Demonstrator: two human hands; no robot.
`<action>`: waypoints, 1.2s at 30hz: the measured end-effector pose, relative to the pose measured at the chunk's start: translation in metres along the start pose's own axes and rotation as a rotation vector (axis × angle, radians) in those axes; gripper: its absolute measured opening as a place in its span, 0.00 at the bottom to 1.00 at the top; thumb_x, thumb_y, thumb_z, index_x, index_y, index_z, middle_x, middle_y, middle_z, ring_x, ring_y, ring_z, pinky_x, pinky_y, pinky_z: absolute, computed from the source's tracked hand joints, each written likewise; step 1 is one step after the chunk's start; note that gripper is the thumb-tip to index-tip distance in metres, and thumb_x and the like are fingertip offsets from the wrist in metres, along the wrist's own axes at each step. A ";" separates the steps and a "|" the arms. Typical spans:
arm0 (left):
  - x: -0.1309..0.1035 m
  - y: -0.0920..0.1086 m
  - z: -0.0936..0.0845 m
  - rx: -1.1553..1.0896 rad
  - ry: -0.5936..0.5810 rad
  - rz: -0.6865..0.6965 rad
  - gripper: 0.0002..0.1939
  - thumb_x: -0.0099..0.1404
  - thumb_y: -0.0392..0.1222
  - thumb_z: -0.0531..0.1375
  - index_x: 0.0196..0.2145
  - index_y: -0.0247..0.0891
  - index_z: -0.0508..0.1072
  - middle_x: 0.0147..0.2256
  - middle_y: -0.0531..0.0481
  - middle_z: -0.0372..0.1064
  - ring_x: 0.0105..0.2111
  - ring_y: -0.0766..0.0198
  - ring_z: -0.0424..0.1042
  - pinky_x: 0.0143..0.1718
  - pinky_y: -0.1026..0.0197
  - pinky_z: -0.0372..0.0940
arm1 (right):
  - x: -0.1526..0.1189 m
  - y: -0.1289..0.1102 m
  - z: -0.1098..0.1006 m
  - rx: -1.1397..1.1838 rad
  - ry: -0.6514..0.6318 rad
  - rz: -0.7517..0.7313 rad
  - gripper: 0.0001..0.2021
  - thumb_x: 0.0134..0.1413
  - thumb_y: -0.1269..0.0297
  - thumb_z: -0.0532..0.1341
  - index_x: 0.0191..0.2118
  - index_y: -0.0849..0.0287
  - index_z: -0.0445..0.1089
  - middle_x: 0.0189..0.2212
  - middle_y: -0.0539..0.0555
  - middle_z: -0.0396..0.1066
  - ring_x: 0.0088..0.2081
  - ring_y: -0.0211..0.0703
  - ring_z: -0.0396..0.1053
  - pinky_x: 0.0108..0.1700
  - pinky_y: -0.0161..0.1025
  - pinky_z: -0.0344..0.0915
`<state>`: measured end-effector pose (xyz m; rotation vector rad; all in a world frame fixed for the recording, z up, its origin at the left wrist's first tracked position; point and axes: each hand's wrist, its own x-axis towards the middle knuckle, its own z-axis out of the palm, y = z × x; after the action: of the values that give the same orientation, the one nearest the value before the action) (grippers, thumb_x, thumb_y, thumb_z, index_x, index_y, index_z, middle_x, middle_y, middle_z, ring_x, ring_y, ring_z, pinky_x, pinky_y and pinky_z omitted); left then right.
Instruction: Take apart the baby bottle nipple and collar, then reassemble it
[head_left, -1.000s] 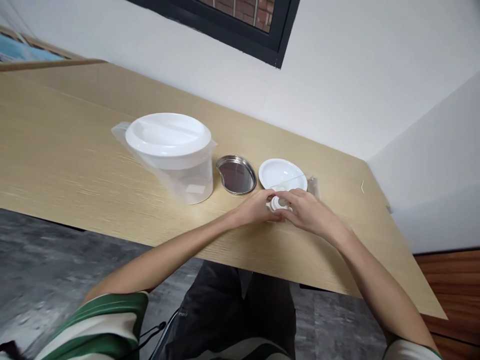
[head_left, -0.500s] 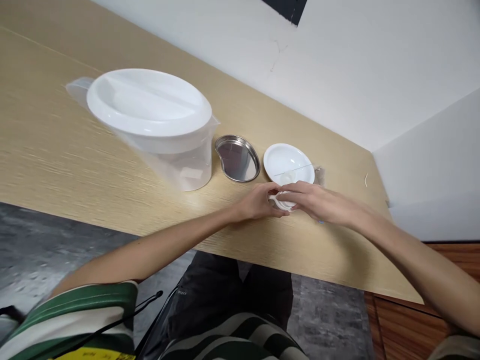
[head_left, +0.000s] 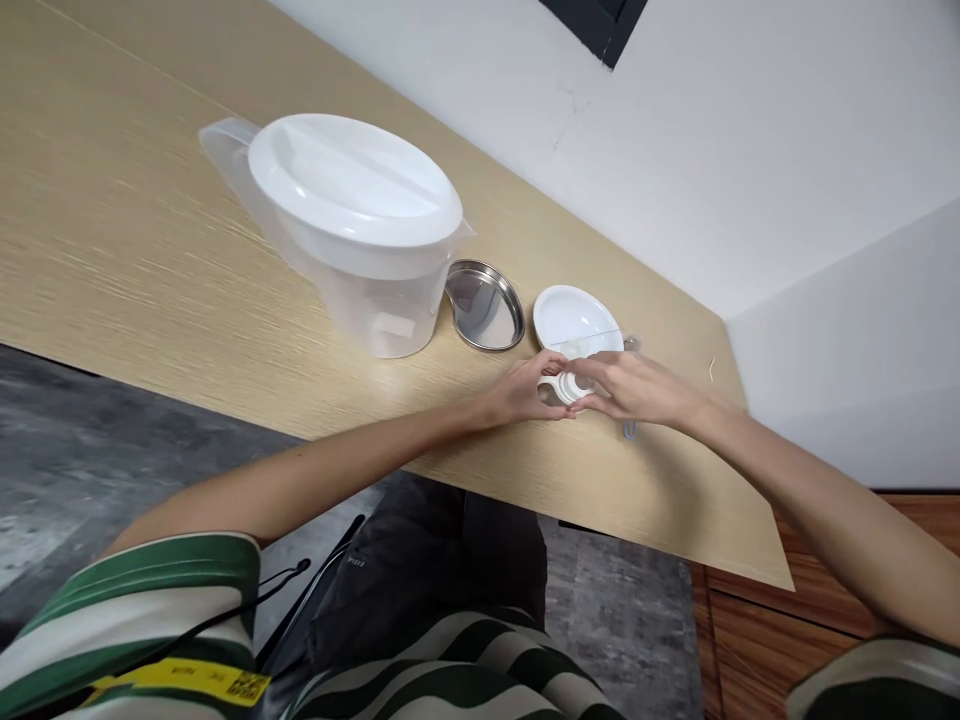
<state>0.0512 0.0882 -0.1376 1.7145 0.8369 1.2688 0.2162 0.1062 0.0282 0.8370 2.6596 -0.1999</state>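
A small white round piece (head_left: 568, 388), with what looks like a ring or looped handle on its left side, is between my two hands just above the table. My left hand (head_left: 525, 390) curves around its left side, thumb below and fingers above. From the right, the fingers and thumb of my right hand (head_left: 630, 385) close on it and cover part of it. Right behind my hands sits a white oval bowl (head_left: 574, 308), with a thin stick-like thing across it and something pale inside that I cannot make out.
A large clear pitcher (head_left: 382, 310) with a white lid (head_left: 360, 180) stands left on the wooden table (head_left: 187, 300). Beside it lies a shiny kidney-shaped metal tray (head_left: 491, 310). A small blue loop (head_left: 629, 430) rests below my right hand. A wall (head_left: 675, 160) rises behind.
The view has shifted, so the pitcher and tray appear farther right. My right hand has turned and its thumb now shows below the white piece, leaving more of the piece visible.
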 end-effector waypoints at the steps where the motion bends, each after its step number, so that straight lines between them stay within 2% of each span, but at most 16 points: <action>1: -0.001 0.000 0.001 0.011 0.014 -0.014 0.38 0.48 0.52 0.74 0.52 0.38 0.65 0.49 0.42 0.73 0.51 0.53 0.74 0.53 0.50 0.69 | 0.002 -0.003 0.001 -0.065 -0.012 0.056 0.25 0.65 0.49 0.57 0.57 0.64 0.69 0.39 0.64 0.77 0.40 0.54 0.75 0.40 0.43 0.65; 3: -0.002 0.002 0.001 0.018 0.021 -0.049 0.39 0.47 0.54 0.74 0.52 0.38 0.65 0.49 0.42 0.72 0.51 0.54 0.74 0.53 0.52 0.69 | 0.008 -0.011 0.005 -0.172 -0.024 0.183 0.30 0.64 0.42 0.54 0.51 0.68 0.73 0.32 0.65 0.76 0.35 0.56 0.75 0.36 0.42 0.63; 7: 0.000 0.006 -0.002 0.024 -0.016 -0.093 0.38 0.45 0.56 0.74 0.50 0.38 0.68 0.49 0.45 0.72 0.51 0.55 0.73 0.52 0.55 0.68 | 0.021 -0.026 0.007 -0.211 -0.034 0.419 0.34 0.65 0.39 0.47 0.35 0.67 0.77 0.26 0.67 0.74 0.34 0.57 0.75 0.34 0.43 0.61; 10: 0.002 0.009 -0.006 0.030 -0.052 -0.095 0.37 0.47 0.58 0.73 0.49 0.38 0.70 0.46 0.47 0.74 0.46 0.57 0.74 0.49 0.57 0.68 | 0.028 -0.035 0.003 -0.123 -0.058 0.538 0.34 0.64 0.39 0.48 0.33 0.66 0.78 0.23 0.65 0.73 0.32 0.55 0.75 0.35 0.42 0.62; 14: 0.002 0.015 -0.006 0.026 -0.031 -0.059 0.32 0.51 0.59 0.71 0.49 0.39 0.73 0.43 0.48 0.76 0.43 0.58 0.74 0.46 0.58 0.67 | 0.035 -0.039 -0.004 -0.041 -0.102 0.642 0.32 0.64 0.41 0.50 0.31 0.65 0.77 0.18 0.62 0.71 0.31 0.53 0.74 0.37 0.42 0.64; 17: 0.002 0.020 -0.002 -0.018 -0.014 -0.029 0.30 0.52 0.57 0.71 0.49 0.38 0.74 0.43 0.47 0.76 0.42 0.59 0.74 0.45 0.58 0.68 | 0.040 -0.040 -0.007 -0.040 -0.134 0.697 0.29 0.64 0.43 0.50 0.30 0.63 0.77 0.17 0.61 0.70 0.31 0.53 0.74 0.37 0.42 0.64; 19: 0.001 0.021 0.000 -0.097 -0.015 -0.016 0.29 0.53 0.54 0.71 0.49 0.38 0.75 0.43 0.47 0.77 0.42 0.61 0.75 0.44 0.60 0.69 | 0.040 -0.043 -0.011 -0.039 -0.173 0.726 0.30 0.63 0.41 0.50 0.29 0.62 0.77 0.17 0.60 0.70 0.31 0.53 0.74 0.38 0.43 0.64; 22: 0.000 0.021 0.001 -0.210 -0.060 -0.023 0.27 0.55 0.54 0.70 0.48 0.37 0.74 0.42 0.47 0.77 0.38 0.63 0.76 0.37 0.61 0.71 | 0.033 -0.048 -0.022 -0.091 -0.181 0.714 0.33 0.61 0.35 0.50 0.32 0.63 0.77 0.22 0.63 0.73 0.32 0.54 0.74 0.38 0.44 0.64; 24: -0.002 0.020 0.000 -0.222 -0.079 -0.022 0.26 0.56 0.55 0.69 0.48 0.38 0.74 0.42 0.48 0.77 0.36 0.64 0.76 0.32 0.62 0.72 | 0.023 -0.050 -0.030 -0.076 -0.146 0.591 0.30 0.61 0.37 0.53 0.40 0.62 0.77 0.29 0.64 0.75 0.34 0.53 0.74 0.37 0.42 0.63; 27: -0.003 0.020 -0.002 -0.173 -0.053 0.004 0.25 0.58 0.52 0.68 0.50 0.39 0.73 0.45 0.48 0.77 0.36 0.64 0.77 0.31 0.63 0.73 | 0.008 -0.045 -0.036 0.015 -0.153 0.351 0.22 0.61 0.49 0.60 0.54 0.57 0.71 0.35 0.58 0.77 0.37 0.48 0.73 0.37 0.38 0.62; 29: -0.002 0.021 -0.003 -0.141 -0.032 0.004 0.27 0.57 0.51 0.69 0.52 0.38 0.72 0.48 0.47 0.76 0.41 0.62 0.77 0.37 0.61 0.74 | 0.003 -0.039 -0.034 0.015 -0.167 0.280 0.19 0.60 0.58 0.62 0.56 0.55 0.70 0.38 0.57 0.76 0.39 0.46 0.72 0.38 0.37 0.61; 32: 0.000 0.021 -0.004 -0.146 -0.051 -0.039 0.32 0.52 0.48 0.72 0.52 0.35 0.72 0.51 0.43 0.74 0.49 0.57 0.75 0.49 0.57 0.72 | 0.004 -0.034 -0.022 -0.045 -0.137 0.299 0.15 0.60 0.63 0.61 0.51 0.58 0.72 0.39 0.59 0.76 0.39 0.47 0.72 0.38 0.37 0.59; 34: 0.001 0.021 -0.003 -0.166 -0.069 -0.068 0.34 0.50 0.48 0.73 0.52 0.34 0.72 0.51 0.41 0.74 0.50 0.56 0.75 0.52 0.56 0.71 | 0.008 -0.035 -0.015 -0.078 -0.143 0.362 0.14 0.63 0.58 0.58 0.46 0.61 0.74 0.35 0.61 0.76 0.37 0.49 0.72 0.37 0.39 0.59; 36: 0.001 0.020 -0.002 -0.160 -0.061 -0.092 0.35 0.49 0.49 0.73 0.54 0.36 0.71 0.50 0.42 0.74 0.49 0.57 0.75 0.51 0.55 0.71 | 0.014 -0.040 -0.009 -0.123 -0.182 0.441 0.21 0.67 0.51 0.52 0.45 0.64 0.75 0.31 0.62 0.76 0.37 0.52 0.73 0.38 0.40 0.59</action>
<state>0.0503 0.0809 -0.1184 1.5624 0.7490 1.1839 0.1802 0.0832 0.0328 1.2677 2.2285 -0.0006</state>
